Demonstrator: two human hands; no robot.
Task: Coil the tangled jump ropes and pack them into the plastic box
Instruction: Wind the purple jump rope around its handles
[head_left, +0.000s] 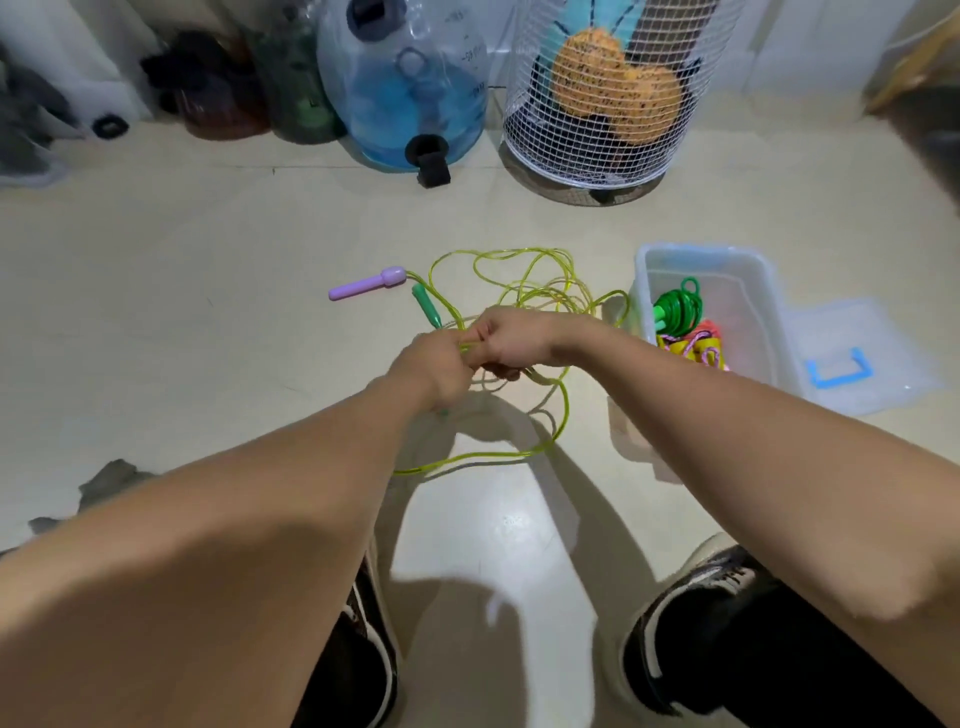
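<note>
Two hands, left hand (436, 371) and right hand (506, 340), meet in a tight grip on the thin, glossy yellow-green rope (524, 291), apparently pinching one strand. Beyond the grip, its smooth purple handle (366, 284) lies pointing left on the floor; the clear plastic box (701, 270) sits right of it.

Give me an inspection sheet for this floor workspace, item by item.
Surface: pale tiled floor, glossy.
Job's things: yellow-green jump rope tangled in loose loops; its purple handle and green handle lie on the floor; plastic box open, already holding coiled ropes; lid beside it.
Clutter: grey cloth at left.
Hands: left hand and right hand both pinch the rope.
Cables: nothing seen.
Surroundings: blue water jug, wire basket, dark bottles along the wall.
</note>
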